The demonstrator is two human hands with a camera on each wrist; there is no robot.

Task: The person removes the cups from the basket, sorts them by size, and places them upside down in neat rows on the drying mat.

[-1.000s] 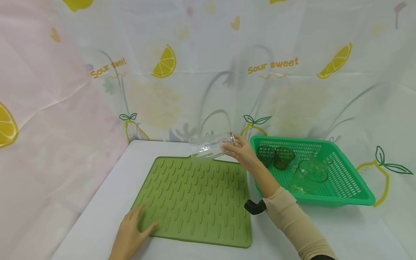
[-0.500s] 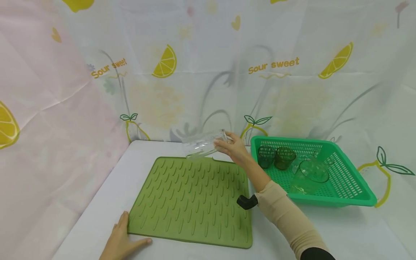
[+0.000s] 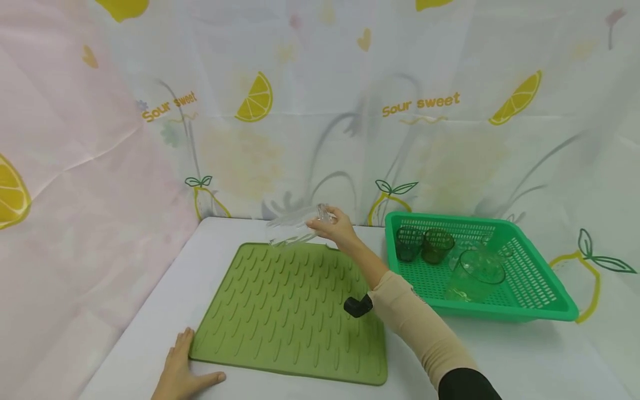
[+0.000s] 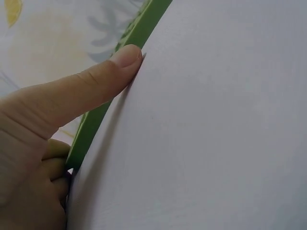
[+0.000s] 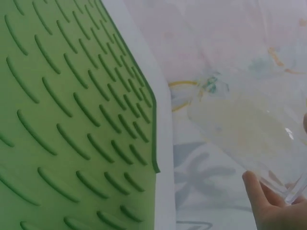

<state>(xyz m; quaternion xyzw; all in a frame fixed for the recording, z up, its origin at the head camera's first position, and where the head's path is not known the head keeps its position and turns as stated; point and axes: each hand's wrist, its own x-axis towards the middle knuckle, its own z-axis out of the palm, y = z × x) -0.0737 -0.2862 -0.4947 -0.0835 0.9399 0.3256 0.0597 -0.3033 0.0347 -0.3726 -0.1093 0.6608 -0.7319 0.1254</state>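
My right hand (image 3: 339,229) grips a clear glass (image 3: 291,226) by its thick base end, over the far edge of a green ridged mat (image 3: 290,311). The glass lies tilted in the air, its far end pointing left. In the right wrist view, the fingers (image 5: 259,199) hold the see-through glass (image 5: 244,129) beyond the mat's edge. At the mat's near left corner, my left hand (image 3: 177,369) has its fingers stretched along the side. The left wrist view has its straight thumb (image 4: 96,84) touching the mat's front edge (image 4: 98,122).
To the right stands a green perforated basket (image 3: 505,312). Inside are a dark green glass (image 3: 409,244), a brown glass (image 3: 436,247), a large clear glass (image 3: 475,278) and other clear glassware behind it. A lemon-printed cloth (image 3: 320,111) hangs behind the white table (image 3: 210,239).
My right hand has carried the glass leftward, away from the basket. My left hand has shifted left, off the mat's surface to its near left corner.
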